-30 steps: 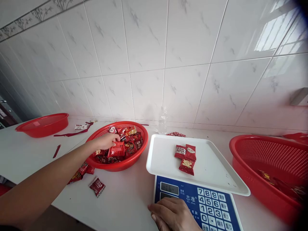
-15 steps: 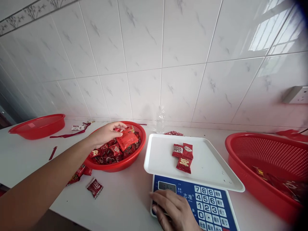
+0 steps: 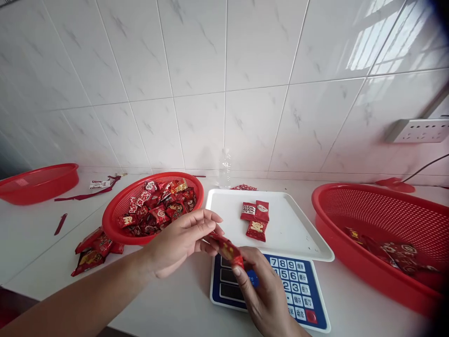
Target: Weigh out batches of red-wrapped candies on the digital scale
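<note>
Head view. White countertop [image 3: 182,299] running along a wall of glossy white marbled tiles [image 3: 196,70], window light mirrored in the tiles at upper right, a white socket strip [image 3: 419,130] mounted on the wall at right with a cable trailing off.

Left hand [image 3: 182,238] curled partway, fingertips pinching one end of a red packet [image 3: 227,250]; right hand [image 3: 261,292] closed around the packet's other end from below. Packet held in the air between both hands, just above the blue keypad of a weighing scale [image 3: 298,285].

On the scale's white tray [image 3: 301,234], three red packets lying together [image 3: 255,217]. Left of the tray, a red mesh basket [image 3: 119,210] heaped with red sweets. Beside that basket, on the bare counter, loose red packets [image 3: 93,248]. Far left, another red basket [image 3: 35,185]. At right, a large red basket [image 3: 368,220] holding a few packets at its bottom. Behind the tray, against the wall, a clear plastic bottle [image 3: 225,168]. Red ribbon scraps [image 3: 84,194] scattered on the counter near the far-left basket.
</note>
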A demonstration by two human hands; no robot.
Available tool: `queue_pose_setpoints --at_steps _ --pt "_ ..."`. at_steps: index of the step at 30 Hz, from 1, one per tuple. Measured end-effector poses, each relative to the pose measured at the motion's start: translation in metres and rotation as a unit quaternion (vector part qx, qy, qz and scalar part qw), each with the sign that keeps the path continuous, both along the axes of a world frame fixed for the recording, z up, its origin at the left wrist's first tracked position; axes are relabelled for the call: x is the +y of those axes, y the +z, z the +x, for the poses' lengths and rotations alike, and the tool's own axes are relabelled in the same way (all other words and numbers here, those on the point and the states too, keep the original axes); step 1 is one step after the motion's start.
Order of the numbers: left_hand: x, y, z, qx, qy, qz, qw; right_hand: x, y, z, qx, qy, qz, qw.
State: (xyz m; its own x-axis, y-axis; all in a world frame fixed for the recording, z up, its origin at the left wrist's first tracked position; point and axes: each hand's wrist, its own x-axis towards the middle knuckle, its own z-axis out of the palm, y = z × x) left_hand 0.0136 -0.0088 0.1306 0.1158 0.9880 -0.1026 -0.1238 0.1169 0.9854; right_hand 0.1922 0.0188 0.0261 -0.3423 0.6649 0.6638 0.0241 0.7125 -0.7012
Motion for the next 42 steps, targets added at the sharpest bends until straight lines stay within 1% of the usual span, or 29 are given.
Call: queue_pose_setpoints --at_steps 3,5,7,9,13,17,19,22,25,28,30,32,33,34,35,36,37,38,39,40,42 --pt "-0.003 -0.012 0.000 0.085 -0.001 0.049 0.995 -0.001 0.005 0.000 0.053 0.053 -0.138 0.988" --pt "-0.005 -0.020 0.001 0.120 -0.028 0.085 0.989 -0.002 0.007 -0.001 0.090 0.080 -0.220 0.968" --pt "-0.007 -0.027 0.004 0.115 -0.077 0.094 0.986 -0.003 0.009 -0.001 0.114 0.102 -0.269 0.951" --pt "-0.010 -0.033 0.008 0.109 -0.105 0.083 0.985 -0.004 0.009 -0.002 0.127 0.122 -0.289 0.941" --pt "-0.014 -0.035 0.014 0.115 -0.090 0.076 0.986 -0.004 0.008 -0.002 0.121 0.153 -0.302 0.933" --pt "-0.015 -0.031 0.014 0.130 -0.100 0.080 0.983 -0.004 0.006 -0.002 0.063 0.161 -0.294 0.940" --pt "-0.014 -0.031 0.012 0.140 -0.092 0.088 0.982 -0.004 0.006 -0.001 0.047 0.164 -0.281 0.945" --pt "-0.012 -0.032 0.009 0.158 -0.036 0.097 0.982 -0.006 0.007 -0.001 0.036 0.171 -0.257 0.950" --pt "-0.007 -0.035 0.009 0.175 0.018 0.088 0.981 -0.007 0.007 -0.001 0.031 0.176 -0.244 0.953" --pt "0.004 -0.033 0.011 0.155 0.047 0.079 0.984 -0.006 0.006 -0.001 0.037 0.183 -0.234 0.954" --pt "0.018 -0.030 0.011 0.136 0.068 0.087 0.985 -0.006 0.006 -0.001 0.026 0.183 -0.214 0.959" --pt "0.036 -0.027 0.008 0.161 0.077 0.103 0.979 -0.006 0.006 -0.001 0.002 0.177 -0.180 0.968" --pt "0.046 -0.027 0.006 0.199 0.078 0.114 0.970 -0.007 0.007 -0.001 -0.013 0.175 -0.160 0.971" --pt "0.055 -0.028 0.003 0.251 0.083 0.130 0.956 -0.007 0.008 -0.002 -0.029 0.176 -0.139 0.974" --pt "0.063 -0.029 0.001 0.311 0.091 0.152 0.934 -0.008 0.009 -0.002 -0.044 0.178 -0.120 0.976" --pt "0.071 -0.031 0.000 0.370 0.109 0.184 0.904 -0.009 0.009 -0.003 -0.054 0.180 -0.104 0.977" --pt "0.076 -0.034 0.000 0.421 0.112 0.214 0.874 -0.009 0.010 -0.004 -0.060 0.182 -0.093 0.977" --pt "0.081 -0.037 0.002 0.464 0.099 0.237 0.848 -0.009 0.010 -0.004 -0.064 0.184 -0.085 0.977" --pt "0.084 -0.040 0.004 0.498 0.066 0.248 0.828 -0.009 0.010 -0.004 -0.066 0.185 -0.081 0.977" --pt "0.086 -0.044 0.008 0.523 0.015 0.243 0.817 -0.009 0.009 -0.004 -0.066 0.186 -0.077 0.977" --pt "0.090 -0.051 0.019 0.551 -0.086 0.199 0.806 -0.007 0.007 -0.005 -0.069 0.188 -0.069 0.977"
